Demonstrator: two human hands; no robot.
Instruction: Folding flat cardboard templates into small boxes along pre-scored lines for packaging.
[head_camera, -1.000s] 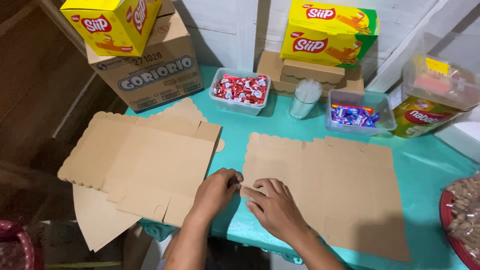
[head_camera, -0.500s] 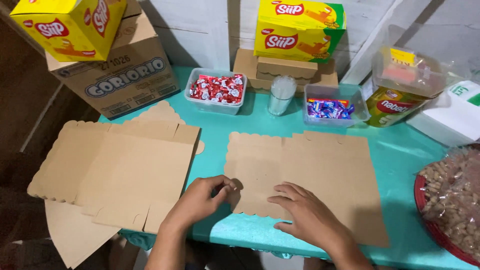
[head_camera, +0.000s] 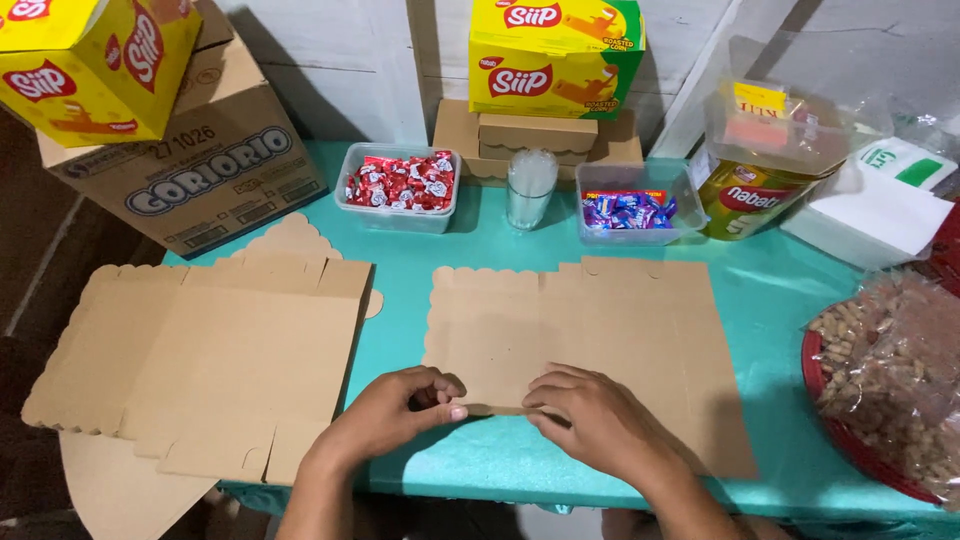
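A flat brown cardboard box blank (head_camera: 600, 350) with scalloped edges lies on the teal table (head_camera: 790, 300) in front of me. My left hand (head_camera: 395, 410) pinches the blank's near left edge with thumb and fingers. My right hand (head_camera: 590, 420) grips the same near edge just to the right, its fingers curled over a flap that is bent upward. The two hands are almost touching.
A stack of similar flat blanks (head_camera: 200, 350) overhangs the table's left side. At the back stand a brown carton (head_camera: 190, 160), yellow boxes (head_camera: 555, 55), a tub of red candies (head_camera: 398, 185), a cup of straws (head_camera: 528, 188), a tub of blue-and-pink candies (head_camera: 628, 210) and a jar (head_camera: 745, 195). A bag of peanuts (head_camera: 890, 380) fills a red tray at right.
My right hand moved left from the middle of the blank to its near edge beside my left hand, and the near scalloped flap is now being folded up. The camera view shifted right.
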